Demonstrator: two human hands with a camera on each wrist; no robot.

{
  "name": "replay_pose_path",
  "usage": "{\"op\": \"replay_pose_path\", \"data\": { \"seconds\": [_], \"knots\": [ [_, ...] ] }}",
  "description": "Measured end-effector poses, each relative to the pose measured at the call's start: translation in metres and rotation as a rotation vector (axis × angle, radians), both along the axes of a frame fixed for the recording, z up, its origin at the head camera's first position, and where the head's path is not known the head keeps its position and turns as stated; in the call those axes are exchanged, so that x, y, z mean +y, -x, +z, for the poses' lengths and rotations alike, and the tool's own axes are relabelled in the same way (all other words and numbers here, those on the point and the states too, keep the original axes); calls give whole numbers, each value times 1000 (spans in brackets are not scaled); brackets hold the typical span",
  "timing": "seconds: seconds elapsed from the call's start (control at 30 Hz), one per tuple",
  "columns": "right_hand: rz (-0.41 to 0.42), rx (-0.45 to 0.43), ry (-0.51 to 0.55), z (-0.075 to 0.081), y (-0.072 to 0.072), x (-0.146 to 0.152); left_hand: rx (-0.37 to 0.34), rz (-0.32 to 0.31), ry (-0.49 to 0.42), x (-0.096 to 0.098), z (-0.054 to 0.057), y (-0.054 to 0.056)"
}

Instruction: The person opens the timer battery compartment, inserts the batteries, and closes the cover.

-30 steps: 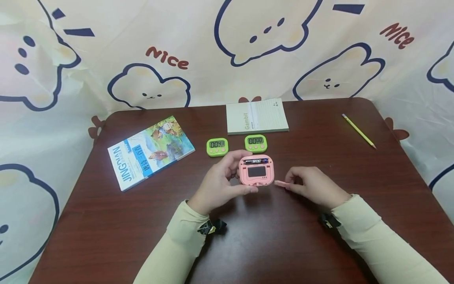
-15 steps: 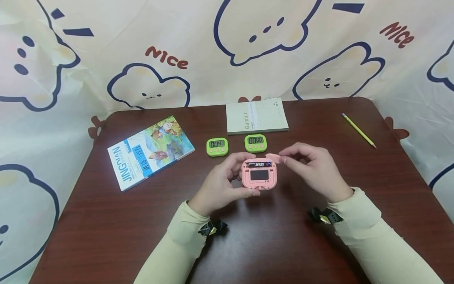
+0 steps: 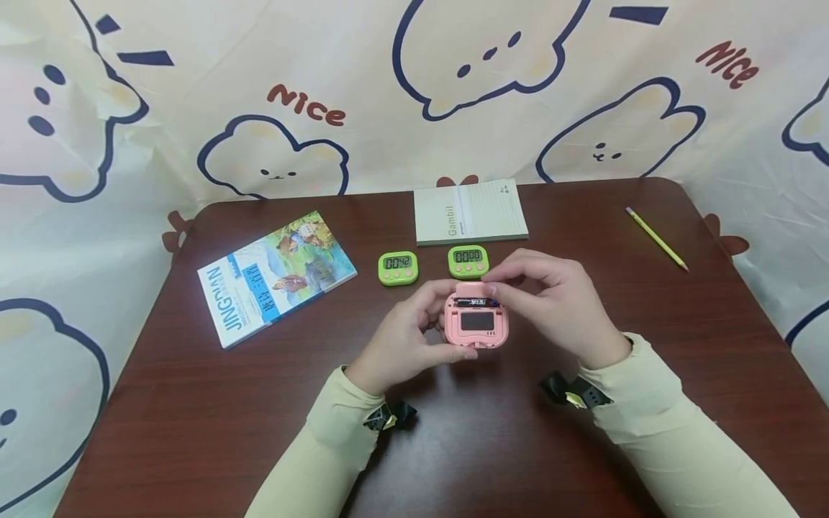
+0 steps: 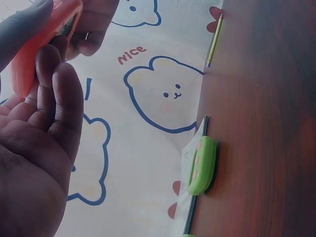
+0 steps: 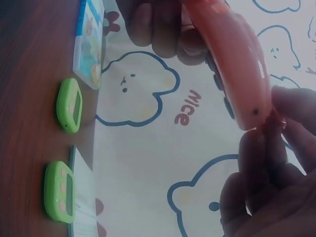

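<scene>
My left hand (image 3: 398, 342) grips a pink digital timer (image 3: 476, 339) by its left side, thumb along the bottom edge and fingers behind. Its back faces me, showing a dark rectangular plate and an uncovered battery slot. One dark battery (image 3: 476, 302) lies in that slot. Between thumb and index finger, my right hand (image 3: 566, 309) pinches a small pink battery cover (image 3: 469, 289), held at the timer's top edge just above the battery. In the right wrist view the timer's rounded pink side (image 5: 242, 59) shows, with dark buttons on its far face.
Two green timers (image 3: 398, 268) sit just beyond the hands; the left one reads 00:42, the right one 00:00. Behind them lies a pale notebook (image 3: 473, 216). A colourful book (image 3: 278, 277) is at left, and a yellow-green pencil (image 3: 657, 239) at far right.
My right hand has moved up and left, bringing the battery cover from beside the timer's lower right to its top edge. The pink timer has shifted slightly right and down.
</scene>
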State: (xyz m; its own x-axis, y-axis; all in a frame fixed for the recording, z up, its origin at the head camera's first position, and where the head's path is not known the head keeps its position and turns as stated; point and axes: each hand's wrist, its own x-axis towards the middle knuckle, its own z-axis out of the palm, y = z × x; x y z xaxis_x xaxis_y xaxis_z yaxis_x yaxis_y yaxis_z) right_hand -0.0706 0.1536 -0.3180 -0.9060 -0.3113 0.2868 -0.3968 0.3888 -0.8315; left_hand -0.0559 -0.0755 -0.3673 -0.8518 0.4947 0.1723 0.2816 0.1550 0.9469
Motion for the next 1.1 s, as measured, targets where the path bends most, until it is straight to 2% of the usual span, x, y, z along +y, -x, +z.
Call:
{"op": "replay_pose_path", "data": {
  "seconds": [0.23,0.53,0.77,0.87,1.1],
  "knots": [
    [18,-12,-31,-2,-1,-4,10,-20,-35,1,0,1],
    [43,27,-45,-2,0,-2,51,-20,-86,2,-2,1],
    [177,42,-69,-13,-4,3,118,20,-91,0,-3,3],
    [208,56,-89,-18,-8,4,129,28,-87,-1,-2,3],
    [178,118,-80,-26,-13,3,115,25,-91,-1,-3,3]
  ]
}}
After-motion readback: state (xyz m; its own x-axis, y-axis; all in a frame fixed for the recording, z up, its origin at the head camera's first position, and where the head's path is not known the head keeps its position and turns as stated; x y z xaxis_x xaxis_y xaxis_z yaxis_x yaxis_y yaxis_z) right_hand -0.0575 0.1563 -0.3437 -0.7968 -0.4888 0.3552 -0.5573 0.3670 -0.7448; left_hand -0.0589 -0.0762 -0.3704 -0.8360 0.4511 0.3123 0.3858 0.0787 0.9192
